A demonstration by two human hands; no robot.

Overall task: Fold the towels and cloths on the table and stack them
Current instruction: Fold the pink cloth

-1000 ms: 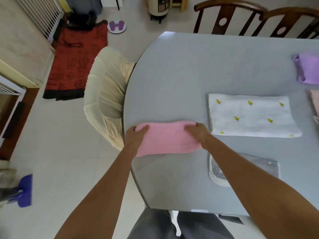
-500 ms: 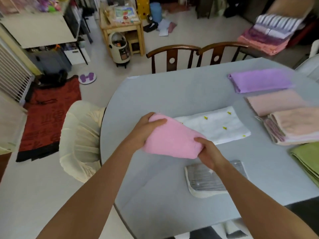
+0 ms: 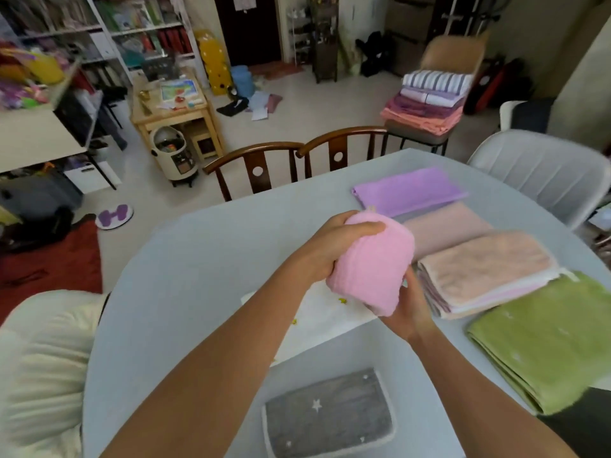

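Pink towel: folded pink towel (image 3: 372,264) held up above the table (image 3: 185,292), clear of its surface, between both hands.
Left hand: left hand (image 3: 334,249) grips the towel's upper left side, thumb curled over the top edge.
Right hand: right hand (image 3: 408,309) cups the towel's lower end from below, fingers curled round it.
Under the towel: white cloth (image 3: 327,322) with small yellow marks lies flat on the table, partly hidden by the left forearm and the towel.
Right of the towel: peach stack (image 3: 486,269) of folded cloths sits just beside the right hand; green towel (image 3: 549,338) lies folded at the table's right edge, near the stack.
Beyond the towel: dusty pink towel (image 3: 446,229) and purple towel (image 3: 408,190) lie folded, one behind the other.
Near edge: grey cloth (image 3: 327,418) with white stars lies folded between the forearms.
Around the table: two wooden chairs (image 3: 297,166) at the far side, a white chair (image 3: 542,173) to the right.
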